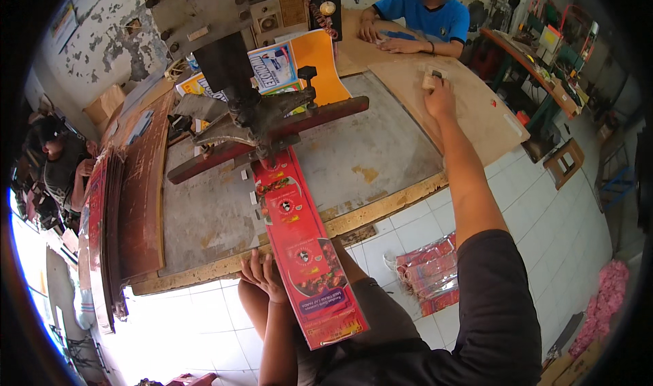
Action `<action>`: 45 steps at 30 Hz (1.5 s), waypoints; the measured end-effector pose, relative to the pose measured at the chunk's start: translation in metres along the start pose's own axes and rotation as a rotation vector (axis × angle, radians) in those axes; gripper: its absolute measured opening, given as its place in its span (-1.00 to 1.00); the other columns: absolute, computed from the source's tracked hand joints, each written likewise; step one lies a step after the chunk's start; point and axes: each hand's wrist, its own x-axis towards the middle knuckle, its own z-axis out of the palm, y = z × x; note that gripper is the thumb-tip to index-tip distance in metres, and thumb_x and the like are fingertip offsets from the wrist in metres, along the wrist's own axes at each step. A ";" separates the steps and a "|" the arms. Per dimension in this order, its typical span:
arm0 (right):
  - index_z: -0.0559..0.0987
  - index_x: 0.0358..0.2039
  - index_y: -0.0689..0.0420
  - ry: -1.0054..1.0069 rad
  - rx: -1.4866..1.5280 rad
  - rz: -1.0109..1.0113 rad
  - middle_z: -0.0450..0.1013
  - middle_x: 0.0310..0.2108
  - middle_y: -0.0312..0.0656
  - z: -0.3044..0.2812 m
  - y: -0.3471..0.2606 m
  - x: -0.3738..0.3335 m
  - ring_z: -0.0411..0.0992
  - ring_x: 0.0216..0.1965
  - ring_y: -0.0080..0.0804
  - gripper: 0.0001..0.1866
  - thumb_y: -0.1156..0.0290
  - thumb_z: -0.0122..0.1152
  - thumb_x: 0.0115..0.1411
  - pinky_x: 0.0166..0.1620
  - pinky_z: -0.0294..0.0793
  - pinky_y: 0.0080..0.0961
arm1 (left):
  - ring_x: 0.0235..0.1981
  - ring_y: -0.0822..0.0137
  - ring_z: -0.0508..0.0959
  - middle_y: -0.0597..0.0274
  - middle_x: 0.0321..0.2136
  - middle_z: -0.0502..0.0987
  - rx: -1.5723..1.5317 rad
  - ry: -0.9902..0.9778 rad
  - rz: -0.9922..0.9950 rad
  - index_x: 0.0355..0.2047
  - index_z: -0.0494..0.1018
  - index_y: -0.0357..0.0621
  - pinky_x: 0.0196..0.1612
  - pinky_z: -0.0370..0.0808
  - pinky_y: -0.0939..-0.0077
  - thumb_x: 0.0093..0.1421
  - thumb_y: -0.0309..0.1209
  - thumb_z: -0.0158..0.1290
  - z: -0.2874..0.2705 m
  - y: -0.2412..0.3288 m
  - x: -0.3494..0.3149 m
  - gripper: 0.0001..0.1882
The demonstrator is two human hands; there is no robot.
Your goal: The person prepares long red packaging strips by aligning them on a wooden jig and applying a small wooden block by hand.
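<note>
A long stack of red printed plastic packaging strips (pixel 303 250) runs from under the press head (pixel 265 144) over the table's front edge toward my lap. At the strips' left edge, by the table's wooden rim, is my left hand (pixel 265 277). Its fingers are apart; the thumb side is partly hidden by the strips. My right arm stretches far forward to the right. Over there, my right hand (pixel 442 99) has its fingers closed around a small pale block (pixel 429 80) with a dark part on top, on a brown board (pixel 476 114).
A long reddish bar (pixel 326 114) crosses the grey worktable (pixel 381 148) under the press. Thin boards (pixel 112 229) stand at the left. Across the table sits a person in a blue shirt (pixel 435 19); another person is at far left. Wrapped red packs (pixel 428 274) lie on the tiled floor.
</note>
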 end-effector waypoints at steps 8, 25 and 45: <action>0.38 0.44 0.14 0.019 -0.010 -0.001 0.26 0.41 0.02 0.003 0.001 -0.001 0.20 0.45 -0.01 -0.36 0.22 0.20 0.41 0.42 0.39 -0.10 | 0.54 -0.17 0.16 0.08 0.41 0.39 0.065 0.006 0.039 0.32 0.33 0.19 0.59 -0.19 -0.36 0.39 -0.08 0.22 0.003 -0.005 -0.004 -0.43; 0.41 0.41 0.11 0.064 0.011 -0.004 0.28 0.39 -0.02 0.008 0.004 0.000 0.20 0.46 -0.04 -0.38 0.24 0.20 0.38 0.43 0.37 -0.12 | 0.54 -0.12 0.16 0.16 0.42 0.38 -0.007 0.019 0.009 0.27 0.36 0.21 0.58 -0.15 -0.33 0.38 -0.10 0.24 0.003 -0.002 -0.003 -0.49; 0.41 0.40 0.11 0.067 0.027 -0.015 0.28 0.39 0.00 0.008 0.003 0.000 0.19 0.45 -0.01 -0.38 0.26 0.20 0.37 0.42 0.38 -0.10 | 0.53 -0.10 0.18 0.18 0.42 0.39 -0.021 0.013 0.004 0.28 0.36 0.23 0.57 -0.09 -0.30 0.38 -0.10 0.24 -0.003 0.003 0.005 -0.47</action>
